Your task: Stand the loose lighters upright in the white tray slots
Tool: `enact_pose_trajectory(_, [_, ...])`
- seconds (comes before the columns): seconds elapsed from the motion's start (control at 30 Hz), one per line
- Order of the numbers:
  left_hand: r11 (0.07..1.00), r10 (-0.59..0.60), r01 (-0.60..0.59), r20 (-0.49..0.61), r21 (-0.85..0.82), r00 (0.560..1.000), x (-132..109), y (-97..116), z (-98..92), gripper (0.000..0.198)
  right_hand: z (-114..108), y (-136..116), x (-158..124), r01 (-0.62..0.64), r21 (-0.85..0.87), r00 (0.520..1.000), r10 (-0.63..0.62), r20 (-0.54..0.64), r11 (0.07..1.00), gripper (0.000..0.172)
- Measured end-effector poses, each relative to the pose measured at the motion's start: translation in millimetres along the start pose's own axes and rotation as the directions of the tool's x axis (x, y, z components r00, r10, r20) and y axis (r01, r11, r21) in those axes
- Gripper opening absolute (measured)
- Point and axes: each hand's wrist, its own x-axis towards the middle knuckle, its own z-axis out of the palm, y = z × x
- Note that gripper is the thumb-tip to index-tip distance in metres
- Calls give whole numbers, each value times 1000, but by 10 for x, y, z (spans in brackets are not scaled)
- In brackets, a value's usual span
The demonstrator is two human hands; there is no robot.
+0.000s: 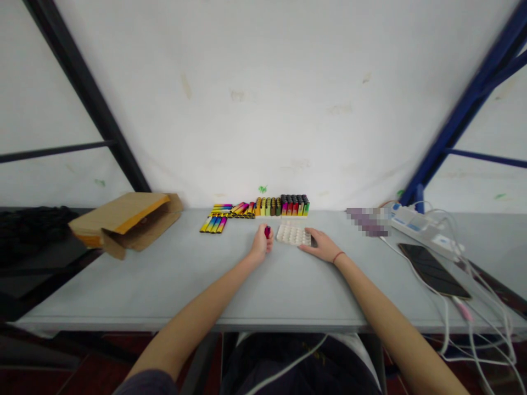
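Note:
My left hand (260,244) is closed around a dark pink lighter (267,232), whose end shows at the top of the fist. Just to its right lies a white tray (293,235) with rows of round pockets, and no lighters stand in the pockets I can see. My right hand (323,246) grips the tray's right end between thumb and fingers. Behind it, against the wall, upright lighters with black tops (294,205) fill one tray. Beside them stand yellow and dark lighters (268,207) in rows. Multicoloured lighters (213,224) lie flat further left.
An opened cardboard box (123,216) rests at the table's left. On the right are a phone (434,270), a white power strip (426,230), loose white cables (447,323) and a blurred-out purple item (368,221). A wall closes off the back of the grey table (164,291).

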Motion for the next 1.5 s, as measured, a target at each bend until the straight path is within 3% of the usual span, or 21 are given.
enact_pose_trajectory(0.2, [999,52,-52,-10,13,999,0,-20,-10,48,-18,-20,-8,22,22,1000,-22,0,1000,69])
enact_pose_trajectory(0.43, [998,58,-60,36,37,998,30,-44,-43,55,-71,-72,-52,-72,-100,997,75,24,992,93])
enact_pose_trajectory(0.63, [1000,18,-18,2,2,1000,59,-48,-53,42,-119,-63,-90,-69,-174,995,80,55,982,73])
enact_pose_trajectory(1.07, [998,63,-64,-76,-8,995,-8,-19,-4,38,-129,-94,-105,-99,-181,991,113,71,979,74])
enact_pose_trajectory(1.27, [997,70,-69,26,-15,997,36,-15,-24,46,-114,-74,-94,-90,-175,992,103,66,980,72])
enact_pose_trajectory(1.4, [974,210,-217,95,68,973,76,40,57,37,-107,-68,-90,-86,-173,993,99,65,981,74])
enact_pose_trajectory(1.5, [877,399,-426,157,220,903,105,113,178,25,-118,-88,-89,-91,-171,991,106,80,981,75])
